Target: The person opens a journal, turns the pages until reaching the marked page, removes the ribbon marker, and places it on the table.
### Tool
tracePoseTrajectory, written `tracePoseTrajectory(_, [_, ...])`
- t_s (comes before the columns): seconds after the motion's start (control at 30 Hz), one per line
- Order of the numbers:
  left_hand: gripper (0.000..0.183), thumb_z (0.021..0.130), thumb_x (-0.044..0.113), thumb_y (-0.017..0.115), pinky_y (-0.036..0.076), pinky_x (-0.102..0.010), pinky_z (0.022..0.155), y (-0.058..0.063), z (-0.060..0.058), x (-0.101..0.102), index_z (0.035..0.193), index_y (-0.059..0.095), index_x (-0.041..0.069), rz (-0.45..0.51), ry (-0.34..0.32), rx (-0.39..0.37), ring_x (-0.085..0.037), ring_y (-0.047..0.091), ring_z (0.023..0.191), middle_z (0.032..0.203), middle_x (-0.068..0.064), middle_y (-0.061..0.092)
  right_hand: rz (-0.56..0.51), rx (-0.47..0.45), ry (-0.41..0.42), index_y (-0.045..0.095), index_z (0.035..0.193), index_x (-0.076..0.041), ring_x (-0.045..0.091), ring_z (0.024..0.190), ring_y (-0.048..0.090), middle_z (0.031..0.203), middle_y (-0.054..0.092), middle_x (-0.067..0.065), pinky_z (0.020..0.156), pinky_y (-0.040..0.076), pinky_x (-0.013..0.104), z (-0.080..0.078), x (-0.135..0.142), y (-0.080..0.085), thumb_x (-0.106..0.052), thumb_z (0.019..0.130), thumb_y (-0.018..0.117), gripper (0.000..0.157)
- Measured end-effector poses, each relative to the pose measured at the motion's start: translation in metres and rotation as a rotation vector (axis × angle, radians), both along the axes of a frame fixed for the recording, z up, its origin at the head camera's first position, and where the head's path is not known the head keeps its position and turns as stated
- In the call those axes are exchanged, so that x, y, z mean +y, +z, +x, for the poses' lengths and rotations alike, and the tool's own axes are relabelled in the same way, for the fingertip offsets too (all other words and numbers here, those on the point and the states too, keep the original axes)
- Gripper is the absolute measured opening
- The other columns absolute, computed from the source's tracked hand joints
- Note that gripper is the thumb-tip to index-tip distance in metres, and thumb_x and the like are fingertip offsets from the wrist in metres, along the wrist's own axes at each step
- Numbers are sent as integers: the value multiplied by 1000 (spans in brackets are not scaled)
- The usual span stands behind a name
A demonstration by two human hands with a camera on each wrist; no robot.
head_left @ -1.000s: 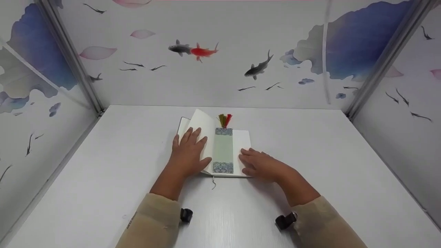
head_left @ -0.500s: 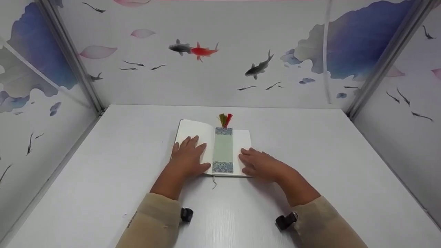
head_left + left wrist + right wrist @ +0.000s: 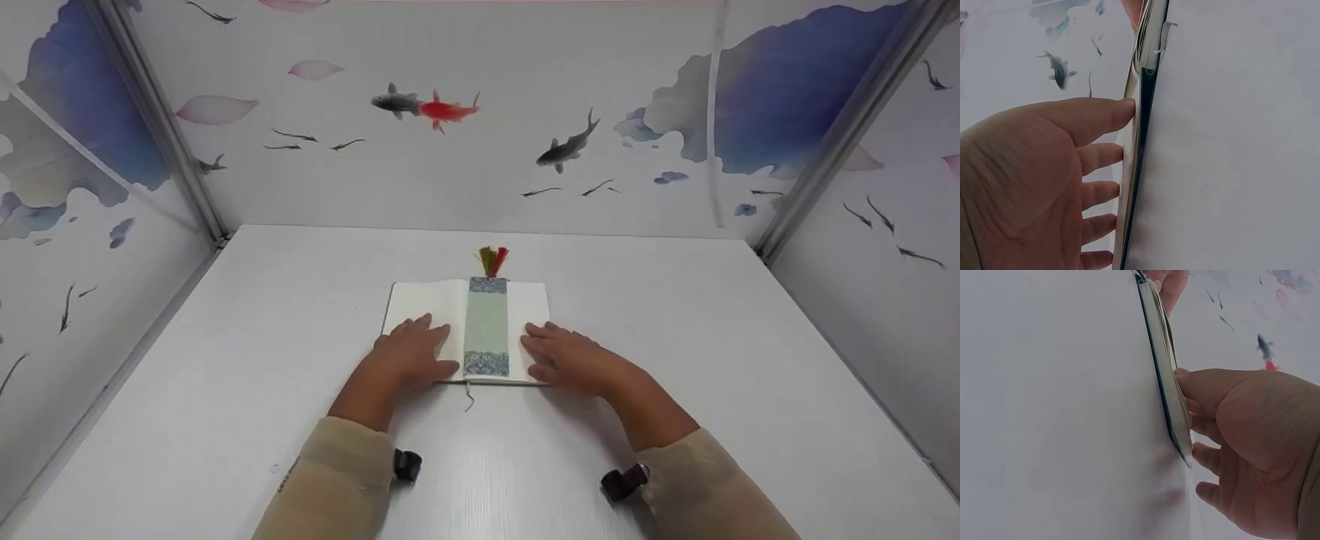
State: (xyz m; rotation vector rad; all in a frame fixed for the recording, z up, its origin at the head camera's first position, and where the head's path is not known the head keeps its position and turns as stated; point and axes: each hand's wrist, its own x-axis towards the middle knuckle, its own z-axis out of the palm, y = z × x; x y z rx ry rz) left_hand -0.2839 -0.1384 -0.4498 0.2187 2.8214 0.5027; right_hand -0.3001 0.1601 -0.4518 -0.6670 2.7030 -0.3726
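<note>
An open notebook (image 3: 529,300) with blank cream pages and a dark cover lies on the white table in the head view. Along the inner side of its right page is a pale green bookmark (image 3: 487,322) with blue patterned ends; its green and red tassels (image 3: 492,261) stick out past the top edge. My left hand (image 3: 409,356) presses the left page with spread, straight fingers. On the right page's outer part rest the fingers of my right hand (image 3: 574,360). In the left wrist view, thumb and fingertips touch the page of the notebook (image 3: 1139,129) from above.
A thin ribbon (image 3: 469,397) hangs from the notebook's spine onto the white table (image 3: 262,337). Black wrist devices (image 3: 407,466) sit at both sleeves. Panels painted with fish and petals (image 3: 442,172) enclose the table at the back and sides.
The left page, which stood raised a second ago, has come down flat under my left hand. That hand has moved slightly toward me. My right hand has stayed in place.
</note>
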Motion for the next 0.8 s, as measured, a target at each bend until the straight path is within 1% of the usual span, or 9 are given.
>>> tracePoseTrajectory(0.1, [77, 101, 51, 64, 20, -67, 133, -2, -1, 0, 168, 38, 23, 2, -7, -5, -39, 17, 168, 180, -12, 24, 7, 9, 6, 34, 169, -20, 33, 169, 16, 180, 26, 0, 136, 18, 59, 0, 0, 3, -37, 110, 59, 67])
tracePoseTrajectory(0.27, [77, 101, 54, 64, 20, -66, 133, -5, -1, 1, 168, 38, 26, -1, 5, 0, -38, 17, 168, 180, -10, 24, 40, -2, -21, 37, 168, -21, 32, 169, 19, 179, 28, -1, 135, 21, 60, -1, -4, 6, -37, 109, 60, 66])
tracePoseTrajectory(0.33, [77, 101, 54, 64, 20, -65, 133, -6, -1, 2, 168, 38, 27, 0, 12, -3, -38, 17, 169, 180, -9, 25, 71, 3, -24, 39, 167, -20, 31, 168, 23, 178, 31, 0, 135, 23, 59, -2, -8, 8, -36, 109, 60, 65])
tracePoseTrajectory(0.43, [77, 101, 54, 65, 19, -65, 134, -4, 1, 3, 168, 38, 27, 2, 15, -11, -37, 16, 169, 180, -9, 24, 143, 45, 11, 46, 163, -14, 32, 165, 32, 174, 39, 5, 133, 29, 57, -5, -15, 12, -36, 109, 58, 60])
tracePoseTrajectory(0.5, [77, 101, 54, 64, 19, -65, 134, -3, 2, 4, 168, 38, 26, 0, 15, -14, -38, 16, 169, 180, -9, 24, 158, 63, 2, 53, 159, -13, 33, 161, 39, 170, 47, 7, 131, 33, 58, -8, -20, 15, -38, 109, 56, 56])
tracePoseTrajectory(0.57, [77, 101, 54, 64, 18, -65, 134, 0, 4, 4, 168, 39, 26, 7, 19, -15, -38, 16, 169, 180, -10, 24, 146, 87, -26, 59, 155, -15, 33, 156, 46, 164, 54, 7, 128, 37, 59, -11, -27, 17, -41, 108, 56, 53])
tracePoseTrajectory(0.67, [76, 101, 55, 64, 18, -64, 134, 3, 6, 4, 167, 39, 26, 7, 28, -14, -38, 16, 169, 180, -9, 24, 76, 107, -99, 63, 151, -21, 34, 152, 51, 158, 60, 6, 125, 39, 62, -16, -39, 20, -48, 107, 59, 52])
tracePoseTrajectory(0.73, [76, 101, 54, 65, 19, -63, 134, 5, 8, 3, 167, 40, 26, 4, 33, -16, -38, 17, 169, 180, -9, 25, 48, 129, -116, 61, 153, -24, 33, 154, 49, 161, 57, 4, 126, 37, 63, -19, -49, 21, -52, 106, 60, 55])
tracePoseTrajectory(0.8, [76, 101, 55, 65, 20, -63, 134, 5, 7, 3, 167, 41, 26, -4, 32, -16, -38, 17, 169, 180, -9, 25, 35, 141, -113, 57, 156, -28, 32, 158, 42, 167, 49, 3, 129, 33, 63, -20, -60, 22, -56, 105, 61, 59])
